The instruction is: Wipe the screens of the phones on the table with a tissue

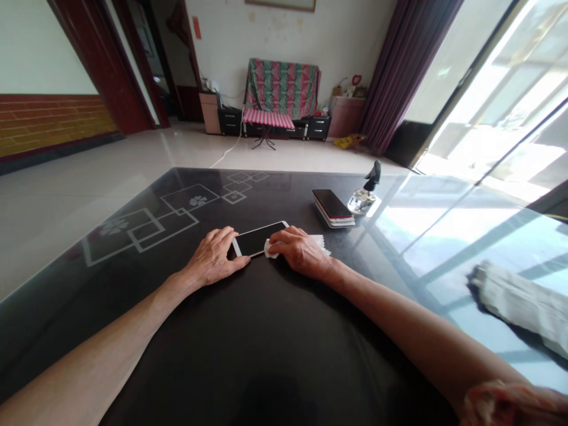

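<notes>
A white-framed smartphone (257, 239) with a dark screen lies on the black glossy table (248, 349). My left hand (213, 257) grips its left end, thumb along the near edge and fingers at the far side. In my right hand (302, 251) is a bunched white cloth (320, 241), pressed against the right part of the phone. The cloth's zigzag edge sticks out to the right of the hand. My right hand and the cloth hide the phone's right end.
Beyond my right hand stands a stack of phones (332, 207), a dark one on top. A clear spray bottle (362, 198) with a black trigger head is beside it. A crumpled grey-white cloth-like thing (523, 299) lies at the right, where window light reflects off the tabletop.
</notes>
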Motion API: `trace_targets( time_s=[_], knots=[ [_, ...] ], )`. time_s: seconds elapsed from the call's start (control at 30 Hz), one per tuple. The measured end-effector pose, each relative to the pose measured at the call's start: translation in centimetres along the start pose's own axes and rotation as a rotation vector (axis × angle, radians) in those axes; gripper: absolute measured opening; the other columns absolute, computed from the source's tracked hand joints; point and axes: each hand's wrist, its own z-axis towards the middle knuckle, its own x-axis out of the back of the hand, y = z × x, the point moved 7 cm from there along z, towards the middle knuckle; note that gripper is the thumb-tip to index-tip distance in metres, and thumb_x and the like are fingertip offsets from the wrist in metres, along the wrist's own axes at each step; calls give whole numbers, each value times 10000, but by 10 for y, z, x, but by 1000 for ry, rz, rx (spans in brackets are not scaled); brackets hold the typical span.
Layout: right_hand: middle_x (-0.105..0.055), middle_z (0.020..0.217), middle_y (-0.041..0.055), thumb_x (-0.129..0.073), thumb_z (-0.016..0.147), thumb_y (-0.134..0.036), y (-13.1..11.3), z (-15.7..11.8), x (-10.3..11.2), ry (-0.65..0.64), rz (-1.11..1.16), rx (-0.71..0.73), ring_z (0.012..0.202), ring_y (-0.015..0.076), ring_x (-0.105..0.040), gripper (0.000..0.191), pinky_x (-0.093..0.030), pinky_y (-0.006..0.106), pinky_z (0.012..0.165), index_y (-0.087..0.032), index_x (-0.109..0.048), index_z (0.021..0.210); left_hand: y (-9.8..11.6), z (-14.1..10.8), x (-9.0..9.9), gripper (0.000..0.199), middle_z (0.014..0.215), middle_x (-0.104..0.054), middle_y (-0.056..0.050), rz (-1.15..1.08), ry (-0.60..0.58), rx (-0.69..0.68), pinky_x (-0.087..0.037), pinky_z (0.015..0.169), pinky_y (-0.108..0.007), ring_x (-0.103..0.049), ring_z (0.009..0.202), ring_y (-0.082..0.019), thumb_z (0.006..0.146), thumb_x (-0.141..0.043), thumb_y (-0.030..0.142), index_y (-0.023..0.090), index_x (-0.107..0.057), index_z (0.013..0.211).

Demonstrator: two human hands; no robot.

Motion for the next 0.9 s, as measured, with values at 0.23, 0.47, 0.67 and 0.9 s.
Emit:
trace_targets(
  time_s=[0.23,0.47,0.67,0.9],
  knots=[
    [-647,1071,20,-450,809,-32,23,-8,10,-6,29,-78,891,170,-531,321,-407,323,886,-228,-695,878,-1,0,-1,674,1374,-462,-118,-20,-11,-11,-359,1044,-481,-401,1263,-355,789,-473,639,169,-499,1272],
    [-638,1000,48,-448,757,-5,58,-28,28,144,-73,-286,904,193,-530,344,-416,348,892,-222,-697,853,-3,0,-1,668,1377,-462,-110,-36,4,7,-350,1053,-489,-402,1257,-360,772,-503,635,178,-513,1259],
    [-642,1073,48,-441,800,-20,51,-22,23,224,-26,-280,959,183,-556,358,-416,333,907,-212,-686,976,-3,-1,-2,663,1372,-465,-119,-18,4,9,-348,1055,-485,-403,1256,-356,781,-496,626,164,-511,1257],
    [-678,1087,40,-451,785,-24,48,-20,10,96,51,-205,995,184,-598,364,-429,346,927,-212,-685,989,0,-1,0,655,1371,-469,-119,-26,7,1,-366,1047,-480,-399,1262,-353,788,-489,618,166,-512,1261]
  ],
)
